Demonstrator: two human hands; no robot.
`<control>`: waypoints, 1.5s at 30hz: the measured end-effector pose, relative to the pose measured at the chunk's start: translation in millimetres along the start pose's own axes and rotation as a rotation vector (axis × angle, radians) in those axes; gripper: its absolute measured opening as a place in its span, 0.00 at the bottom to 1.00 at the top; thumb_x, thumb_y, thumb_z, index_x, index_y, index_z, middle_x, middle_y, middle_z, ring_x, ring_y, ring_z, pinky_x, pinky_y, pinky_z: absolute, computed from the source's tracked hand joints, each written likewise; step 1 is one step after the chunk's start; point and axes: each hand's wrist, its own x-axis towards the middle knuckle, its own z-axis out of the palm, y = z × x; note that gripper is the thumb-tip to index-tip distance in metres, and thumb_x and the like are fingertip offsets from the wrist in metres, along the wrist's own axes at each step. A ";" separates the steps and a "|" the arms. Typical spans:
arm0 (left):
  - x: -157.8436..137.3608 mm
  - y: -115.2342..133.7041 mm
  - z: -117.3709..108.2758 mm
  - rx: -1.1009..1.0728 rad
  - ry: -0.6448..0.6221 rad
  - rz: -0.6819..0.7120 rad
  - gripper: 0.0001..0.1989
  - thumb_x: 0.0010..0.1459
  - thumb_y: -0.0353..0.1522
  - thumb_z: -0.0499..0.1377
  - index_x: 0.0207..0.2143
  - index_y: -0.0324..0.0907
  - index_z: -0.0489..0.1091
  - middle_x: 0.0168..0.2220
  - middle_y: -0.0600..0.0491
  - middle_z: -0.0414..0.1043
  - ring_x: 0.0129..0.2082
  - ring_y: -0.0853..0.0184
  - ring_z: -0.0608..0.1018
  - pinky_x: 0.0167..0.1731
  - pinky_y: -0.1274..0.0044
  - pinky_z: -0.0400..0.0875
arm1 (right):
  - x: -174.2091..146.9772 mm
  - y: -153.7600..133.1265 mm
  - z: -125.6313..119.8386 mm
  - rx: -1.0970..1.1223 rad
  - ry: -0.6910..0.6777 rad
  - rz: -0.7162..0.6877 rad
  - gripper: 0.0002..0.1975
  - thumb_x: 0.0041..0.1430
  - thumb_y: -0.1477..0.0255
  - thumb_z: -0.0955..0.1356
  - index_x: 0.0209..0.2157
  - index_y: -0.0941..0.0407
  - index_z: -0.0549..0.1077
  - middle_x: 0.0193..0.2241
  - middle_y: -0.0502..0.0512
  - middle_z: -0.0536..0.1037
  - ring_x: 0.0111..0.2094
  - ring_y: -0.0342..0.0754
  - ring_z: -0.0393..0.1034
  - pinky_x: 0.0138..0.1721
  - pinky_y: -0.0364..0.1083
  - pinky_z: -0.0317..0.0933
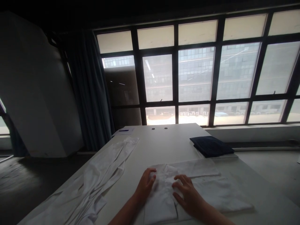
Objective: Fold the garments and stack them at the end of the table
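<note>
A white garment (161, 207) lies on the white table in front of me, partly laid flat, with wrinkles around its middle. Its two long parts stretch off to the right. At the garment's left edge is my left hand (144, 186), thumb and fingers apart and lightly curved. My right hand (187, 193) hovers over or rests on the garment's middle with its fingers spread; whether it presses on the cloth I cannot tell. No cloth shows pinched in either hand.
Crumpled white cloth (93, 175) runs along the left side of the table (161, 142). A folded dark blue cloth (212, 146) lies at the right edge. A pen (123, 130) rests on paper at the far left corner. Windows and a blue curtain (90, 90) stand beyond.
</note>
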 end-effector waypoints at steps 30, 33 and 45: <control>-45.6 32.4 -19.8 0.412 -0.651 0.161 0.53 0.55 0.62 0.55 0.72 0.51 0.34 0.72 0.48 0.26 0.70 0.45 0.36 0.66 0.49 0.38 | -6.7 15.8 45.7 -0.111 0.082 -0.760 0.10 0.67 0.70 0.62 0.31 0.54 0.71 0.39 0.52 0.79 0.43 0.46 0.69 0.51 0.51 0.62; -45.3 28.1 -17.2 0.428 -0.671 0.153 0.55 0.53 0.62 0.57 0.71 0.53 0.32 0.72 0.49 0.26 0.70 0.44 0.36 0.66 0.47 0.38 | -7.4 20.1 50.7 -0.108 0.065 -0.729 0.12 0.66 0.66 0.65 0.28 0.54 0.70 0.38 0.52 0.79 0.40 0.46 0.70 0.47 0.49 0.63; -47.3 20.8 -6.1 0.478 -0.645 0.099 0.63 0.49 0.61 0.61 0.71 0.45 0.26 0.72 0.47 0.26 0.71 0.48 0.35 0.68 0.52 0.37 | 11.8 -32.5 51.9 -0.109 0.092 -0.146 0.27 0.60 0.76 0.61 0.61 0.60 0.65 0.61 0.63 0.68 0.63 0.55 0.58 0.63 0.55 0.54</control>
